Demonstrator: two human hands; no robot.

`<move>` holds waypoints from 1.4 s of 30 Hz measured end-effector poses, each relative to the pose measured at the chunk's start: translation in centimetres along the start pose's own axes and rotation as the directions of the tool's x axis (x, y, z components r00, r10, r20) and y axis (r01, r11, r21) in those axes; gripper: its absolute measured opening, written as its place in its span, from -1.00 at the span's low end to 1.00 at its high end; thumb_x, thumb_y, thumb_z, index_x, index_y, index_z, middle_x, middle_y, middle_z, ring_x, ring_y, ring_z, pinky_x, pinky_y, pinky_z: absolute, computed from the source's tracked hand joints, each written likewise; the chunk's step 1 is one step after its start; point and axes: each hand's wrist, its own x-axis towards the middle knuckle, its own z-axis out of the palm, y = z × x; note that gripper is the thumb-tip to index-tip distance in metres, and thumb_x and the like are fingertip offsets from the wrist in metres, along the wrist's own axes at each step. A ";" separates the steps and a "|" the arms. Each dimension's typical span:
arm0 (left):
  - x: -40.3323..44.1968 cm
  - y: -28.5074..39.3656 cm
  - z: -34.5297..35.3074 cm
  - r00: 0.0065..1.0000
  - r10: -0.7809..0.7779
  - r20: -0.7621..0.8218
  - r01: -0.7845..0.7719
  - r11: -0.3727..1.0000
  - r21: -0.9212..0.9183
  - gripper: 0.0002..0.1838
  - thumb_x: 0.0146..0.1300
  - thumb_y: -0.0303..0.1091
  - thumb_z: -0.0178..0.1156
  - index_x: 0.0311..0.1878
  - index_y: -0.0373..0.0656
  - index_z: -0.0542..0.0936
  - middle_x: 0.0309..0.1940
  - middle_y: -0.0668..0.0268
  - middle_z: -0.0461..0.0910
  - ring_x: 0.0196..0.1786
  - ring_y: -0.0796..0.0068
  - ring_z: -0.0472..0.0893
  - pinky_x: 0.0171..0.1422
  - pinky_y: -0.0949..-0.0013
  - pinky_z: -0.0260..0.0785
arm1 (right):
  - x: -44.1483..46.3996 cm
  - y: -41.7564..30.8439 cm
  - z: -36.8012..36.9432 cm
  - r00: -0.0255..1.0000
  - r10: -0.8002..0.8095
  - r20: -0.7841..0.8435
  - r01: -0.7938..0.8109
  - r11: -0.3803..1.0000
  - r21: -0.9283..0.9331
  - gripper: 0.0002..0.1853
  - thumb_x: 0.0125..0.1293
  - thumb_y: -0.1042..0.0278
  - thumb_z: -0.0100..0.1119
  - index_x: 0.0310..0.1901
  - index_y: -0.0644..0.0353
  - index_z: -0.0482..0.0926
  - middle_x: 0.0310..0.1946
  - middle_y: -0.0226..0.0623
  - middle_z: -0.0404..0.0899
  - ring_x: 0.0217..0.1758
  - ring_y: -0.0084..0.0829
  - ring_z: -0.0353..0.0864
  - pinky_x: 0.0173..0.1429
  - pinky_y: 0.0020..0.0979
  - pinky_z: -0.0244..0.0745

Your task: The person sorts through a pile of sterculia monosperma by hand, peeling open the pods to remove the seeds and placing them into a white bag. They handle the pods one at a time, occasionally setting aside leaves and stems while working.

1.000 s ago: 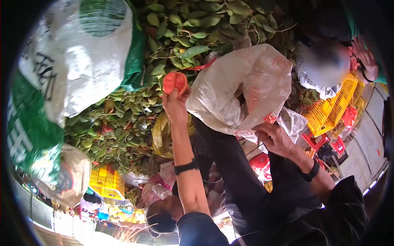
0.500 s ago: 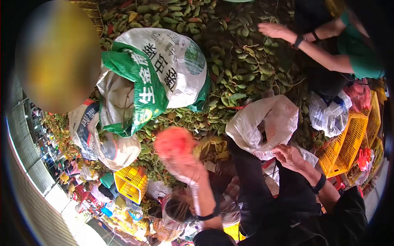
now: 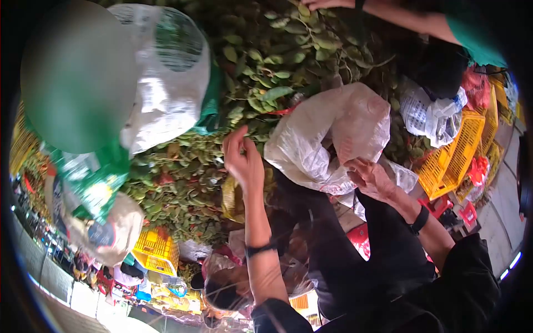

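My left hand (image 3: 244,160) is raised over the heap of green leafy stems (image 3: 183,183), its fingers loosely curled and apart, with nothing visible in them. My right hand (image 3: 373,178) is closed at the near rim of a white plastic bag (image 3: 302,136), fingertips pinched against it. That bag stands with its mouth open by my knees. To the left lies a large white and green woven sack (image 3: 166,105), partly hidden by a blurred patch.
Across the heap, another person's hand (image 3: 327,4) reaches among the leaves. Yellow crates (image 3: 452,161) and a tied white bag (image 3: 430,114) stand at the right. Another yellow crate (image 3: 155,250) and a pale sack (image 3: 119,233) lie lower left, with people (image 3: 227,286) beyond.
The blurred red thing in my left hand has gone from it. My view has shifted, and the woven sack now appears further left. The other person's hand reaches into the leaves.
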 end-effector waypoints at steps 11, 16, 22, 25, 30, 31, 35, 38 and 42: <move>8.6 -18.6 10.9 0.984 0.084 0.158 -0.177 0.600 0.780 -0.57 0.09 -0.29 0.26 0.07 -0.06 0.47 0.01 0.10 0.47 0.12 -0.08 0.40 0.20 -0.03 0.28 | -2.1 4.6 7.9 0.949 0.253 0.191 -0.269 0.961 0.060 -0.80 0.29 0.40 0.06 -0.10 0.24 0.52 -0.25 -0.08 0.60 -0.23 -0.10 0.64 -0.14 -0.22 0.54; 8.2 -14.6 3.7 0.910 0.213 0.355 -0.342 0.869 0.357 -0.72 0.04 -0.50 0.27 -0.14 -0.11 0.52 -0.07 0.17 0.50 0.08 0.00 0.43 0.13 0.06 0.35 | 0.8 1.8 6.4 0.974 0.163 0.160 -0.188 0.970 0.152 -0.80 0.26 0.41 0.05 -0.10 0.21 0.53 -0.27 -0.07 0.60 -0.20 -0.11 0.63 -0.13 -0.21 0.54; 5.4 -13.7 -2.1 0.954 0.283 0.094 -0.291 0.953 0.085 -0.69 0.04 -0.65 0.25 -0.14 -0.13 0.51 -0.09 0.20 0.52 -0.02 0.25 0.52 0.00 0.27 0.41 | 3.0 -0.3 4.0 0.999 0.046 0.006 -0.046 0.979 0.199 -0.82 0.20 0.55 0.07 -0.15 0.26 0.52 -0.36 -0.10 0.57 -0.33 -0.14 0.61 -0.25 -0.28 0.48; 3.4 -10.4 -1.9 0.999 0.018 0.045 -0.014 0.996 -0.086 -0.68 0.14 -0.58 0.26 -0.04 -0.17 0.46 -0.04 0.24 0.51 -0.02 0.47 0.51 -0.05 0.44 0.43 | 3.3 -0.6 3.4 0.993 0.116 0.034 -0.121 0.961 0.250 -0.83 0.21 0.54 0.05 -0.15 0.29 0.52 -0.35 -0.10 0.57 -0.29 -0.15 0.62 -0.23 -0.28 0.48; 1.0 -8.1 -0.2 0.979 -0.186 0.086 0.201 0.798 -0.569 -0.49 0.16 -0.49 0.32 0.13 -0.22 0.31 0.02 0.09 0.51 -0.01 0.36 0.53 0.09 0.38 0.44 | 3.3 -0.8 3.3 0.996 0.087 -0.010 -0.081 0.959 0.273 -0.82 0.22 0.53 0.09 -0.13 0.30 0.53 -0.34 -0.11 0.59 -0.32 -0.19 0.63 -0.25 -0.29 0.49; 0.2 -6.9 -0.2 0.973 -0.190 0.130 0.230 0.757 -0.611 -0.38 0.14 -0.43 0.36 0.19 -0.19 0.23 0.03 0.05 0.51 0.02 0.36 0.53 0.11 0.36 0.42 | 3.5 -1.6 2.6 0.987 0.162 0.018 -0.158 0.923 0.351 -0.81 0.23 0.51 0.10 -0.12 0.30 0.54 -0.34 -0.12 0.59 -0.32 -0.21 0.62 -0.25 -0.29 0.48; -2.4 -1.0 -0.3 0.936 -0.128 0.328 0.342 0.552 -0.761 -0.32 0.08 -0.37 0.42 0.18 -0.14 0.23 0.03 0.03 0.51 0.05 0.31 0.54 0.15 0.28 0.40 | 5.8 -5.8 -0.8 0.980 -0.036 -0.194 0.098 0.942 0.320 -0.72 0.31 0.38 0.12 0.02 0.28 0.48 -0.25 -0.15 0.57 -0.28 -0.21 0.61 -0.22 -0.28 0.47; -3.8 4.0 -1.2 0.875 -0.054 0.480 0.454 0.430 -0.780 -0.31 0.06 -0.37 0.43 0.19 -0.14 0.23 0.04 -0.01 0.51 0.07 0.26 0.54 0.18 0.26 0.39 | 7.1 -8.9 -3.0 0.912 -0.305 -0.275 0.339 0.937 0.084 -0.64 0.37 0.23 0.09 0.08 0.29 0.43 -0.17 -0.15 0.57 -0.20 -0.23 0.62 -0.15 -0.28 0.47; -6.8 8.8 -0.3 0.814 -0.183 0.551 0.580 0.282 -0.764 -0.36 0.09 -0.49 0.37 0.18 -0.16 0.24 0.13 -0.07 0.44 0.13 0.23 0.50 0.28 0.25 0.31 | 3.6 -10.1 -5.0 0.994 0.031 0.102 -0.070 0.910 0.408 -0.50 0.39 -0.04 0.00 0.05 0.31 0.41 -0.31 -0.08 0.60 -0.25 -0.16 0.63 -0.15 -0.20 0.45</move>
